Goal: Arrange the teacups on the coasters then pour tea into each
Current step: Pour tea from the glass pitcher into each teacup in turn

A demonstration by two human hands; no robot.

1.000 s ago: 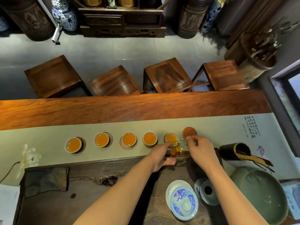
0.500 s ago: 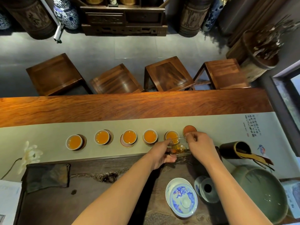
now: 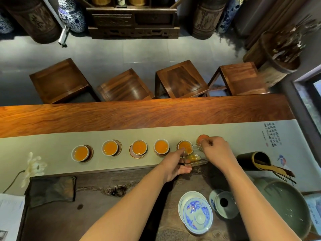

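Both hands grip a glass pitcher [image 3: 195, 156] tilted over the fifth teacup [image 3: 184, 145], left hand [image 3: 175, 164] underneath, right hand [image 3: 217, 152] closed on its handle, partly hiding the bare sixth coaster [image 3: 202, 138] on the worktop [image 3: 139, 117]; the pitcher's spout is indistinct.

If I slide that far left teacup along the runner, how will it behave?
The far left teacup looks nearly full of tea, so a quick push would probably slop it. It sits off-centre on its coaster, so it may tip. It looks like thin, likely fragile porcelain.
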